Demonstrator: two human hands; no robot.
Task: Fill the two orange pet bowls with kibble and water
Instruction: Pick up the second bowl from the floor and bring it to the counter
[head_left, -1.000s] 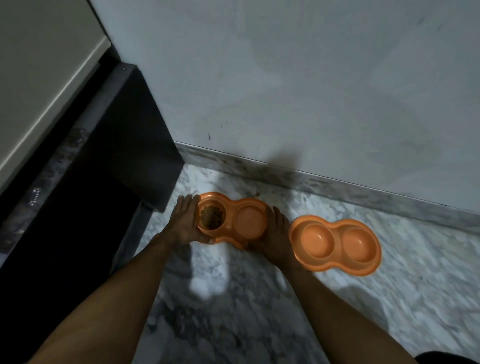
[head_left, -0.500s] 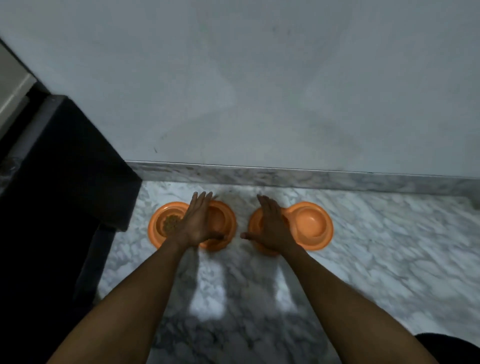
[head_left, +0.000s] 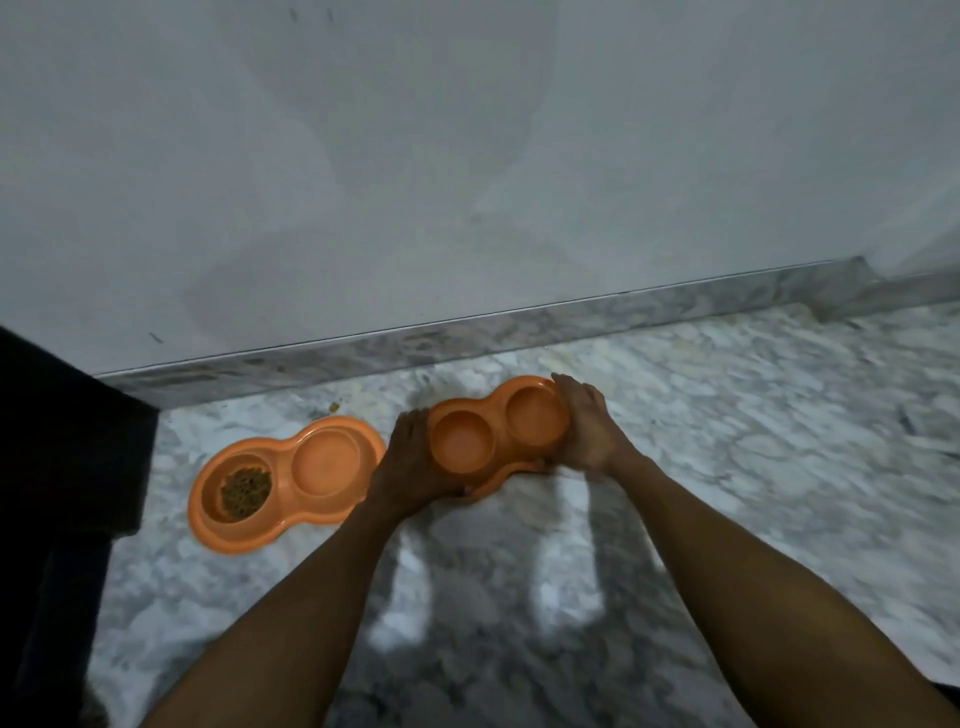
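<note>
Orange plastic twin-cup pet bowl (head_left: 462, 441), the empty one, is just right of centre frame w/ both hands on it. Left hand (head_left: 410, 462) wraps the near-left end, fingers curled under the rim; right hand (head_left: 587, 431) cups the far-right end, fingers curled over the edge. So it's clamped from both ends. It looks tipped toward the cam, prob coming off the grey-white marble floor (head_left: 727, 441), can't say for sure tho. Second orange twin-cup bowl (head_left: 324, 462) lies flat at lower left, nobody touching it. It has brown kibble (head_left: 244, 491) in its left cup only, and the right cup looks dry.

Step imo: grabbing the empty one to go fill it. Next move needs a level lift + a carry to wherever the kibble/water is, bc there's no bag or tap in view.

Vs half a sec ago: hands were flat, one over each bowl. Now both are on the right-hand one & the kibble one is let go.
</note>
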